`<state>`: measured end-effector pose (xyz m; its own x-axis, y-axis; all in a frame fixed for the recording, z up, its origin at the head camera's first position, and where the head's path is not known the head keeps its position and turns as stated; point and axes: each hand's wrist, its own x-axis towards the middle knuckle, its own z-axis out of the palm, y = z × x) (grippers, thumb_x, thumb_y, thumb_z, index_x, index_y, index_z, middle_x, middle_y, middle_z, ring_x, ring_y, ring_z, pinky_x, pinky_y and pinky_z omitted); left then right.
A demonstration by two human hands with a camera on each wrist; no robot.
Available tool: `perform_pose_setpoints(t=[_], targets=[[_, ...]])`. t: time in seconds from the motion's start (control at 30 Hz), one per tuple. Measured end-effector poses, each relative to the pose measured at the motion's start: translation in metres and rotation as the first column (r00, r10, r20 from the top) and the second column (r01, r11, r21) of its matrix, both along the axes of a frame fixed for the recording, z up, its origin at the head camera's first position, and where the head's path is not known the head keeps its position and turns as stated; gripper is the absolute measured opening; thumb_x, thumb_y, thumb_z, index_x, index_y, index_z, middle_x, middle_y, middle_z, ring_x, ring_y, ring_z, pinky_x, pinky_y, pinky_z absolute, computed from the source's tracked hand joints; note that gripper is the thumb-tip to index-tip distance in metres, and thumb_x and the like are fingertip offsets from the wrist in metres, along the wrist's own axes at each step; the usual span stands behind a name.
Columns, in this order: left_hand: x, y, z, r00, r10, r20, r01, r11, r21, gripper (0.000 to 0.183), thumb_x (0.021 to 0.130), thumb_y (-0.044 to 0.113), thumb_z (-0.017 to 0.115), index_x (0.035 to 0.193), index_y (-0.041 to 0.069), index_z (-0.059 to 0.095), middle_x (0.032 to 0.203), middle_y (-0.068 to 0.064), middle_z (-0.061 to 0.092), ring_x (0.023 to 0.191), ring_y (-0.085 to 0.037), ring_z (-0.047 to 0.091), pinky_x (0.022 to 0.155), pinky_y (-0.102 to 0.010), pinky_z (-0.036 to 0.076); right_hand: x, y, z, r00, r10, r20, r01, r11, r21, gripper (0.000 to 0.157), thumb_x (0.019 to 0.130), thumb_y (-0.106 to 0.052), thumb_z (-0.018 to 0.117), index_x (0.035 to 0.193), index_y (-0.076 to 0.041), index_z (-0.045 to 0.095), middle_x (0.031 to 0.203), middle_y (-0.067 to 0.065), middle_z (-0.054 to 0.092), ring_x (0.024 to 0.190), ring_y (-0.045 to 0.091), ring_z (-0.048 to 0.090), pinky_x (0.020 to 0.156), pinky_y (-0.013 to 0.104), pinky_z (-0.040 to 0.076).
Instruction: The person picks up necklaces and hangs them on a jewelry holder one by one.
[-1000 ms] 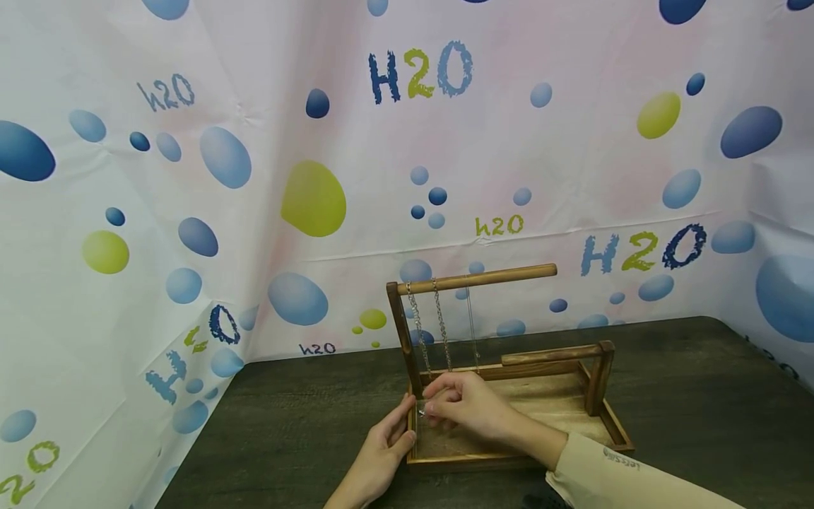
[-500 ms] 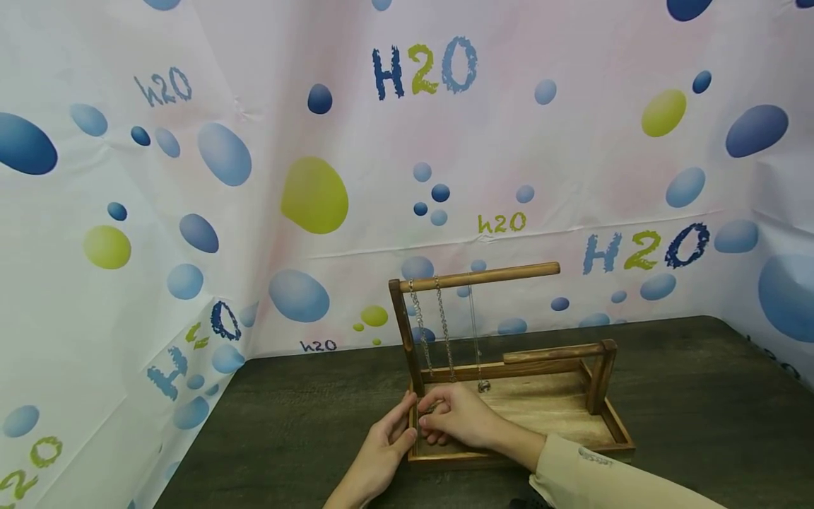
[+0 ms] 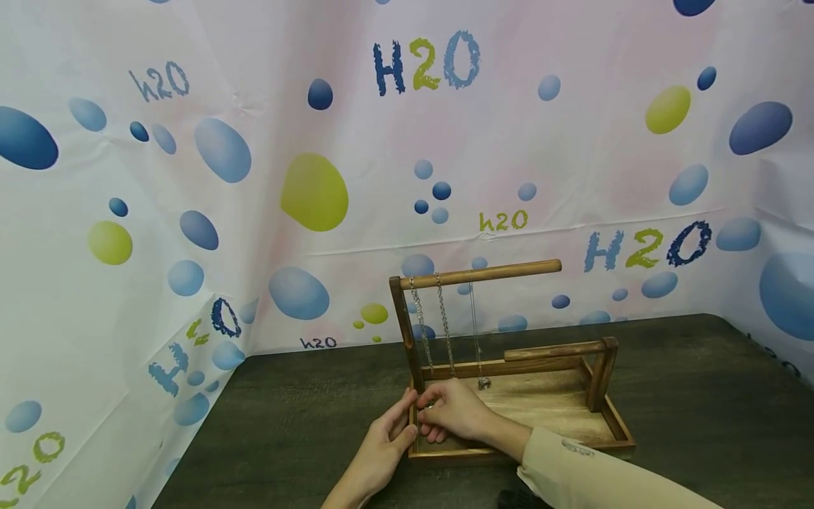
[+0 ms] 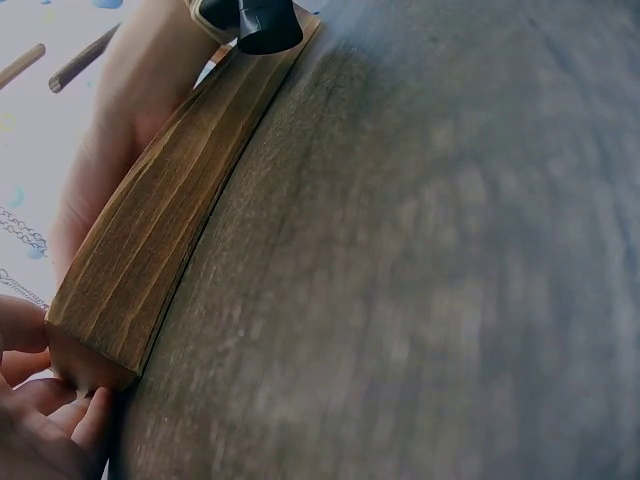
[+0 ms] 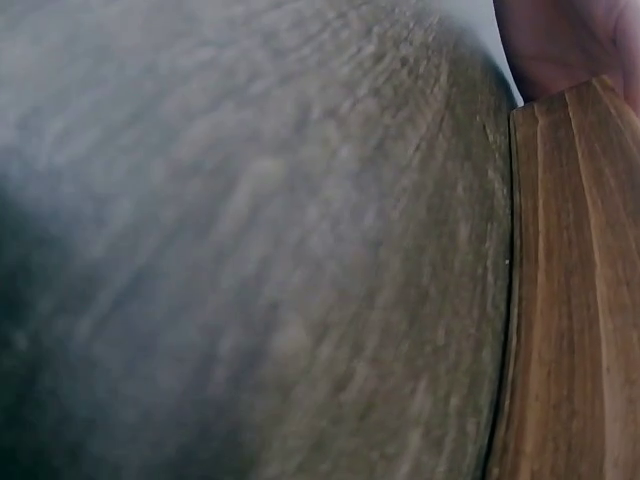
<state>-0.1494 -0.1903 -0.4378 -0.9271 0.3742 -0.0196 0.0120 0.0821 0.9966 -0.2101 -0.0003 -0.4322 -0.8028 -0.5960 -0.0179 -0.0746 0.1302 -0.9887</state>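
A wooden jewelry stand [image 3: 553, 396] has a tray base, a tall bar and a low bar. My left hand [image 3: 381, 442] holds the tray's left end; in the left wrist view its fingers [image 4: 70, 425] sit around the corner. Inside the tray's left part, my right hand [image 3: 454, 410] has thumb and index finger pinched together, with a small silvery glint between them; the piece itself is mostly hidden by the fingers. Behind this hand, two chain necklaces [image 3: 444, 322] and a thin necklace [image 3: 474, 318] with a round pendant [image 3: 485, 383] hang from the tall bar.
The stand rests on a dark wood-grain table [image 3: 305, 403]. A white sheet [image 3: 381, 127] printed with bubbles and letters covers the wall behind. Something black [image 3: 518, 499] lies under the right sleeve at the bottom edge. The low bar [image 3: 553, 351] juts over the tray's right half.
My right hand has shifted slightly left and down, uncovering the round pendant. The silvery piece at its fingertips shows less now. My left hand has stayed on the tray's end.
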Motion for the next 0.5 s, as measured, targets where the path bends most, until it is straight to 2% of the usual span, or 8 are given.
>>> perform_pose_setpoints(t=[0.2, 0.5], targets=[[-0.0012, 0.0013, 0.0014, 1.0, -0.001, -0.004, 0.001, 1.0, 0.018, 0.058, 0.106, 0.003, 0.047, 0.158, -0.003, 0.022, 0.165, -0.024, 0.001, 0.149, -0.04, 0.008, 0.111, -0.026, 0.034, -0.0033, -0.0041, 0.0004, 1.0, -0.015, -0.026, 0.017, 0.998, 0.061, 0.011, 0.092, 0.001, 0.066, 0.101, 0.006, 0.069, 0.066, 0.014, 0.069, 0.052, 0.02, 0.068, 0.048, 0.032, 0.058], [0.0006, 0.0018, 0.0017, 1.0, 0.006, 0.013, -0.006, 1.0, 0.011, 0.058, 0.106, 0.003, 0.046, 0.158, -0.003, 0.022, 0.164, -0.024, 0.001, 0.149, -0.041, 0.009, 0.113, -0.035, 0.033, -0.002, -0.0098, 0.0036, 0.999, -0.032, -0.041, 0.037, 0.99, 0.135, 0.002, 0.092, 0.001, 0.066, 0.092, 0.003, 0.066, 0.06, 0.011, 0.065, 0.044, 0.012, 0.061, 0.043, 0.031, 0.056]])
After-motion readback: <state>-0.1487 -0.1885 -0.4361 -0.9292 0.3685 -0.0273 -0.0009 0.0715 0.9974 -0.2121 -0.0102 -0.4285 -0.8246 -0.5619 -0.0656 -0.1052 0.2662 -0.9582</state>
